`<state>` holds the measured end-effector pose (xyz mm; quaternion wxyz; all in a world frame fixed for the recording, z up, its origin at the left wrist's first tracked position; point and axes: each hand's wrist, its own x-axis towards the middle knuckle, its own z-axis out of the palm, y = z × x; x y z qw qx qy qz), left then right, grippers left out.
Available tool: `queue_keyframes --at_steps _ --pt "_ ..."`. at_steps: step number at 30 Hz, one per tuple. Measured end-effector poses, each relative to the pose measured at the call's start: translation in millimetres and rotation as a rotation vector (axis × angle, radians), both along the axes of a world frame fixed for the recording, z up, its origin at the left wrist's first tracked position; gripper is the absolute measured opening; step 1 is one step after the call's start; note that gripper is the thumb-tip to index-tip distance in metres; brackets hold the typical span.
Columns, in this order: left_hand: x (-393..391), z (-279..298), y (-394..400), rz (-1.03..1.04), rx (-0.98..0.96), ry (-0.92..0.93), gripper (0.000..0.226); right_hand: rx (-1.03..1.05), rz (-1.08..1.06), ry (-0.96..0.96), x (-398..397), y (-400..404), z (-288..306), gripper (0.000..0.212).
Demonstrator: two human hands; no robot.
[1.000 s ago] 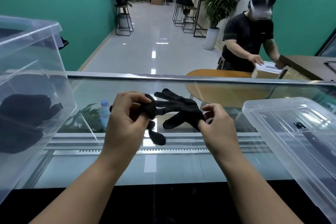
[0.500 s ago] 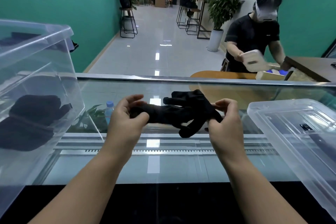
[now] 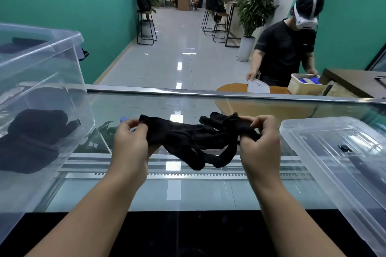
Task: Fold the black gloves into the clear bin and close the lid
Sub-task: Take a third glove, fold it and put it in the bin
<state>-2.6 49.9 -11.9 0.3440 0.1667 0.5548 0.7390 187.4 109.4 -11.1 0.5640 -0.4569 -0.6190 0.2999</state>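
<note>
With the left hand [image 3: 130, 144] and right hand [image 3: 260, 142] each pinched on the black gloves [image 3: 194, 140] held above the glass surface [image 3: 173, 192], dangling fingers could unravel the fold before the clear bin [image 3: 41, 81].

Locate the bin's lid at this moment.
In the head view the clear lid lies on the glass counter at the right edge, just right of the right hand, opposite the clear bin on the left.

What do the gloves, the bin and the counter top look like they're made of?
Gloves: matte black knit fabric, probably; they sag limply between the hands. Bin: clear glossy plastic; dark contents show through its wall. Counter top: likely glass; it reflects lights and shows rails beneath.
</note>
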Motion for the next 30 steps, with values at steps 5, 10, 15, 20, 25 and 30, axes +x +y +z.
queue_keyframes --at_steps 5,10,15,20,25,30 --pt "-9 3 -1 0.105 0.200 -0.228 0.044 0.075 -0.024 -0.115 6 2 5 0.030" --pt "-3 7 -1 -0.029 0.138 -0.220 0.016 0.036 -0.012 -0.015 8 3 12 0.040" --pt "4 -3 -1 -0.080 -0.028 0.119 0.030 0.050 0.028 -0.009 -1 -1 36 0.046" --pt "15 0 -4 -0.216 0.010 -0.090 0.013 0.094 0.093 -0.078 -14 -3 71 0.023" --pt "24 4 -1 -0.291 0.057 -0.413 0.014 0.368 0.010 -0.444 -33 -4 87 0.030" --pt "35 1 -4 -0.358 0.077 -0.590 0.020 0.285 0.191 -0.679 -58 -18 59 0.059"
